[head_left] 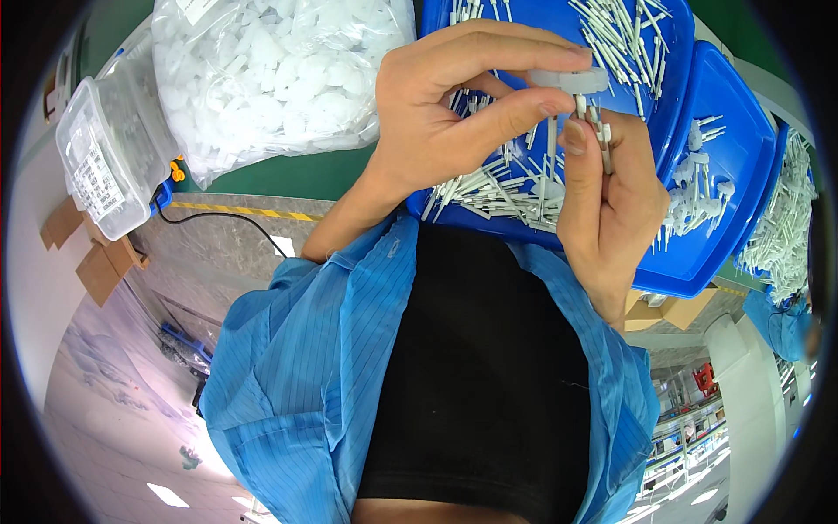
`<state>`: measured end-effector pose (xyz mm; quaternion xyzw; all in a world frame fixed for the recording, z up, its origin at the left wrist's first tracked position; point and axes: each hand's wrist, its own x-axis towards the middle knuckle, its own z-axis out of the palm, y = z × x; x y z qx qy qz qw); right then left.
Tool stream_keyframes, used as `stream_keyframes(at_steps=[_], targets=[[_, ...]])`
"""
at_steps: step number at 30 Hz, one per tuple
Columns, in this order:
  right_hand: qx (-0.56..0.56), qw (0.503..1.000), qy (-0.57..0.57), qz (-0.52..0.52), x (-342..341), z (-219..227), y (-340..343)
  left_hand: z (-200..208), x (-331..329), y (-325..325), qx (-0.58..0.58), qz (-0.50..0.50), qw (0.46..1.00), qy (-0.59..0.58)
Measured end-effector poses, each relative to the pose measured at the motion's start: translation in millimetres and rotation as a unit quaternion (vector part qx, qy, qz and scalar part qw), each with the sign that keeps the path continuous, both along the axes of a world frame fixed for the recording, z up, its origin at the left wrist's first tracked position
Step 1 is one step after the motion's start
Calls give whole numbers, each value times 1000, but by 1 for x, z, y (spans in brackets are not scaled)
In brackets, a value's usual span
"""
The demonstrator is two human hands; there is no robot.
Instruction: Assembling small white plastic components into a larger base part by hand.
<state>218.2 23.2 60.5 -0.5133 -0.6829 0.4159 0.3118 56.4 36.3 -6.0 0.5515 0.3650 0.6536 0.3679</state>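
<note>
Between the thumb and fingers of my left hand is a translucent white plastic cap, held flat side up. Just below it, my right hand pinches a thin white rod with metal bands, its upper end at the cap's underside. Whether the two are fully joined I cannot tell. Both hands are over a blue tray with many loose white rods. To the right, a second blue tray holds rods with caps on them.
A large clear bag of white plastic caps lies at the left on the green table. Beside it stands a clear plastic box with a label. More rods fill a container at the far right. A black cable hangs by the table edge.
</note>
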Motion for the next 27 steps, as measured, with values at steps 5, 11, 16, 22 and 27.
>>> stream_keyframes(at_steps=[5, 11, 16, 22, 27], targets=[[33, 998, -49, 0, -1, 0, 0, 5, -2, -8, -71, -2, 997, -11], [67, 995, -72, 8, -3, 3, -1, 1, -4, -2, 5, 24, 999, 33], [88, 994, -66, 14, -1, 2, -4, 2, -3, -4, 14, 2, 999, 31], [-66, 996, 61, 2, 0, 10, -2, 8, 6, -8, -121, 30, 980, -153], [-28, 999, -4, -23, -2, 2, 2, 3, -4, -15, -172, -25, 974, -144]])
